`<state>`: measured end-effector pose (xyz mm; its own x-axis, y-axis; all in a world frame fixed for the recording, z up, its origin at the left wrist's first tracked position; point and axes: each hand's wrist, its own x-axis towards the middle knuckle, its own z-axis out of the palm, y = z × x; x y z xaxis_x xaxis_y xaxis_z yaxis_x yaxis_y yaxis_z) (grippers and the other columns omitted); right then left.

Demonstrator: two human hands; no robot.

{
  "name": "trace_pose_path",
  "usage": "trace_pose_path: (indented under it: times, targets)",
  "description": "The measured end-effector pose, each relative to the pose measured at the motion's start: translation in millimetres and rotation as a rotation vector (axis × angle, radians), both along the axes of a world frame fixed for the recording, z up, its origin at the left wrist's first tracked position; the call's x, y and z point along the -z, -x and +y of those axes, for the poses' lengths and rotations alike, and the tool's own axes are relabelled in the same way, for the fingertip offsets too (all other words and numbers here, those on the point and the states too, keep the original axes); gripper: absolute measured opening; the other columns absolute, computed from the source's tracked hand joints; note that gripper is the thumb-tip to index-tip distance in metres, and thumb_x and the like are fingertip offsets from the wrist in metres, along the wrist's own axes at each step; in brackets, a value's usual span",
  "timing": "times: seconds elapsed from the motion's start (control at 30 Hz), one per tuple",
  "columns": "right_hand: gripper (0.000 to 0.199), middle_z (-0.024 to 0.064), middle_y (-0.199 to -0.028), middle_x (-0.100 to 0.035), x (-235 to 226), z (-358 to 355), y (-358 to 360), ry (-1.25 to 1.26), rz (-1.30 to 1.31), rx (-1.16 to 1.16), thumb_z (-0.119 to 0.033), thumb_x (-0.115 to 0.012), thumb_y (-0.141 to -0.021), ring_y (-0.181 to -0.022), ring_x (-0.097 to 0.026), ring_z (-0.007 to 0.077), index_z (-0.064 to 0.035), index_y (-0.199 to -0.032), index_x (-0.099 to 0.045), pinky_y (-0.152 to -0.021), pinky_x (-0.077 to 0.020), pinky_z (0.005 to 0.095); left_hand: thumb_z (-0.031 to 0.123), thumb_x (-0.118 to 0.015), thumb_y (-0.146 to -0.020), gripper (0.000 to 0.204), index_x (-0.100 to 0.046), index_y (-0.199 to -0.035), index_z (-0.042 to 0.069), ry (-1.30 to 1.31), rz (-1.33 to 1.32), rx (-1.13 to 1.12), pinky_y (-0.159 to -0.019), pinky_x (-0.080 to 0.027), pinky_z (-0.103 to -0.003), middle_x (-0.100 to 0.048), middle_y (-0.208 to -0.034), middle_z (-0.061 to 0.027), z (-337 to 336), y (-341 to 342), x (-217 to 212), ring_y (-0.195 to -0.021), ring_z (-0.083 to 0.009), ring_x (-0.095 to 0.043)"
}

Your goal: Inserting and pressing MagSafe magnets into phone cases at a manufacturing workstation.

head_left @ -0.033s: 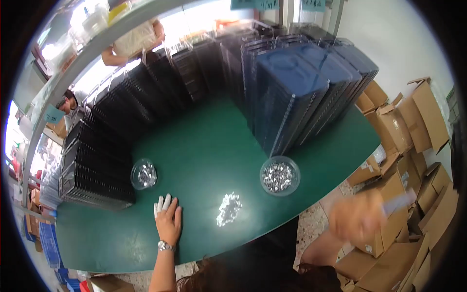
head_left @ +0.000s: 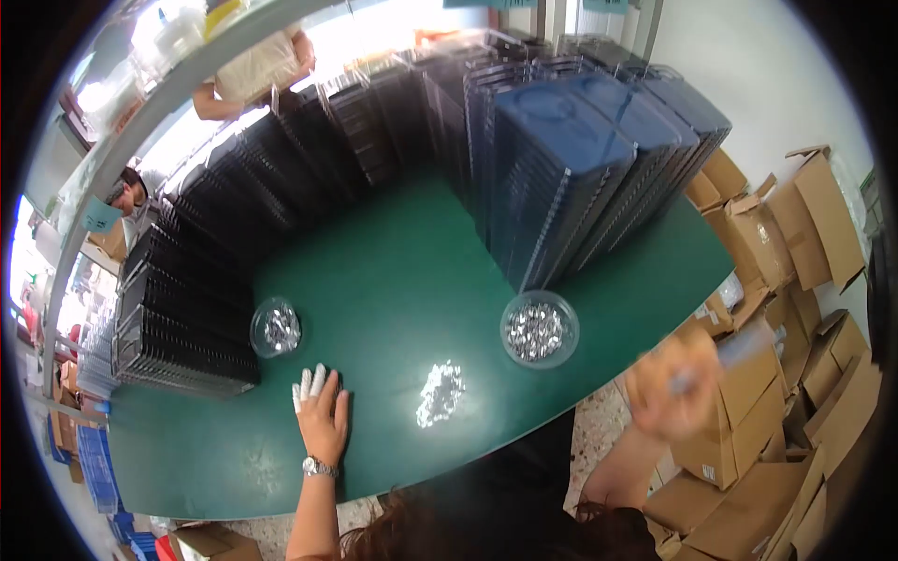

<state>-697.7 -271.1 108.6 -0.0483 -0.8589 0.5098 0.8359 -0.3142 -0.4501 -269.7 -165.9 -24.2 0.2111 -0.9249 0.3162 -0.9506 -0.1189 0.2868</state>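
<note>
green table (head_left: 374, 290) bears two bowls (head_left: 573, 329) (head_left: 256, 325), one silvery pile (head_left: 451, 379).

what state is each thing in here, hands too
Left hand: open, palm down on the green table
Right hand: closed around a pale object, off the table, blurred
Pale object: held, too blurred to identify
Left dish: containing silver pieces
Right dish: also containing silver pieces
Loose silver pieces: spread in a patch
Dark stacks: standing on the table
Blue-topped stacks: standing on the table
Cardboard boxes: several with flaps open
</note>
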Motion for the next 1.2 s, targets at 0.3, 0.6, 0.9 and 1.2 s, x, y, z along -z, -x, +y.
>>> trace_pose_path:
  times: [0.3, 0.6, 0.9, 1.2]
  targets:
    - [0.028, 0.0066, -0.077, -0.063, 125, -53, 9, -0.92, 0.344, 0.043, -0.024, -0.055, -0.108, -0.043, -0.037, 0.0055, 0.0008, -0.119, -0.062, -0.035, -0.0276, 0.0222, 0.017, -0.067, -0.095, 0.063, -0.046, -0.152, 0.001, -0.056, -0.004, -0.045, -0.124, -0.01, -0.063, -0.034, -0.161, -0.0293, 66, 44, -1, -0.152, -0.0491, -0.025]
    - [0.033, 0.0002, -0.083, -0.062, 126, -73, -3, -0.733, 0.907, 0.001, -0.023, -0.061, -0.106, -0.046, -0.037, 0.0009, 0.0033, -0.125, -0.064, -0.035, -0.0241, 0.0206, 0.013, -0.063, -0.097, 0.064, -0.04, -0.156, 0.002, -0.017, -0.007, -0.201, -0.125, -0.012, -0.061, -0.031, -0.162, -0.0308, 66, 56, -5, -0.152, -0.0497, -0.024]
    - [0.018, -0.0064, -0.069, -0.059, 128, -64, 6, -0.656, 0.912, 0.107, -0.013, -0.067, -0.101, -0.047, -0.039, -0.0007, 0.0015, -0.111, -0.072, -0.042, -0.0251, 0.0215, 0.027, -0.075, -0.091, 0.086, -0.03, -0.16, 0.0, -0.093, 0.104, -0.223, -0.124, -0.01, -0.061, -0.024, -0.163, -0.0347, 55, 60, -5, -0.153, -0.0519, -0.019]
    - [0.019, -0.0042, -0.062, -0.056, 119, -75, 48, -0.748, 1.059, 0.499, -0.016, -0.063, -0.1, -0.046, -0.041, 0.0034, -0.0004, -0.093, -0.072, -0.041, -0.0266, 0.0255, 0.02, -0.073, -0.09, 0.087, -0.028, -0.16, -0.002, -0.027, 0.214, -0.172, -0.125, -0.002, -0.061, -0.021, -0.165, -0.0347, 65, 57, -6, -0.155, -0.0497, -0.013]
